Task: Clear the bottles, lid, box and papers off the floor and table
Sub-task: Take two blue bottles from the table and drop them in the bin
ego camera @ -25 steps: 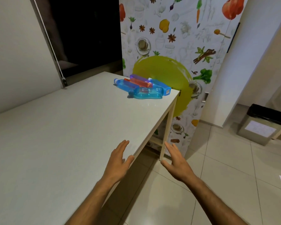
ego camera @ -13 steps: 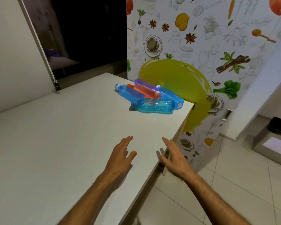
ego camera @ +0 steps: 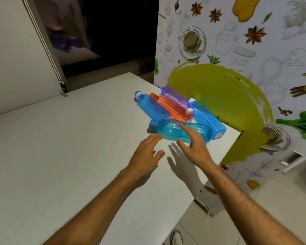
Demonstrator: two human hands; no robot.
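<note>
Filling most of the view, a pale white table (ego camera: 60, 147) runs from the near left edge out to a far corner on the right, where its leg (ego camera: 208, 204) shows below the top. Behind that corner stands a wall panel (ego camera: 245, 76) printed with vegetables, spices, jars and a large yellow-green blot. To the left of the panel is a dark window (ego camera: 113, 36) with a bead chain (ego camera: 46, 45) hanging down along its left frame.

Two bare forearms reach in from the bottom edge toward the far corner. The right hand (ego camera: 194, 144) has its fingers straight and spread, its fingertips over the body of the teal bottle (ego camera: 177, 132); whether they press on it or hover just above cannot be told. The left hand (ego camera: 147, 152) lies just beside the right one, fingers straight and relaxed, holding nothing, its fingertips just short of the teal bottle's capped end.

Five bottles lie on their sides in a cluster at the table's far right corner. The teal bottle lies nearest, crosswise, with its dark blue cap to the left. Behind it, side by side and angled away, lie a blue bottle (ego camera: 150, 106) with a white cap, an orange bottle (ego camera: 171, 106), a purple bottle (ego camera: 175, 97) and a light blue bottle (ego camera: 207, 117) nearest the table edge.
</note>
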